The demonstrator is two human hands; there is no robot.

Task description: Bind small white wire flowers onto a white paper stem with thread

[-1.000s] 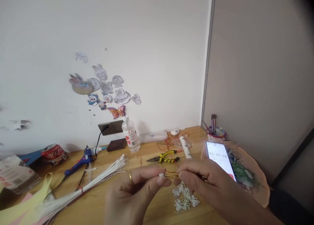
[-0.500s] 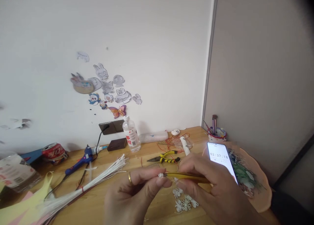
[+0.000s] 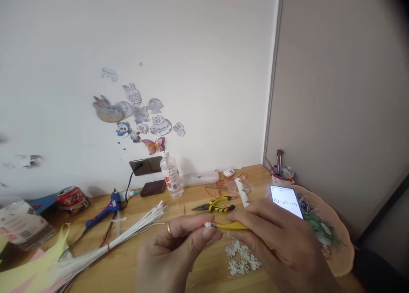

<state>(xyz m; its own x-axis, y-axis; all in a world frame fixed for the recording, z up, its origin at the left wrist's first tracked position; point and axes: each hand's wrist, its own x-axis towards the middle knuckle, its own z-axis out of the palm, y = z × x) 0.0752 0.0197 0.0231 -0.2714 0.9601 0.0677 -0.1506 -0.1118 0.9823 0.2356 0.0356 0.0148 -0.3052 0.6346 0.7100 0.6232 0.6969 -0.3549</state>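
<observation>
Between the thumb and index finger of my left hand, which wears a ring, is a small white cord knot. My right hand is closed around slim yellow tweezers, whose tip meets the knot. How far apart the tweezer arms are I cannot make out. A thin red thread shows near the tweezers. Below my hands, several white looped cord knots lie on the wooden table. Yellow-and-black pliers rest just beyond my fingers.
A bundle of white cords, a blue glue gun and a red can lie at left. A water bottle stands near the wall. At right, a lit phone leans by a pink tray.
My right hand has turned and its fingers have slid forward along the tweezers, covering more of them. More white knots show below. My left hand keeps its pinch almost in place.
</observation>
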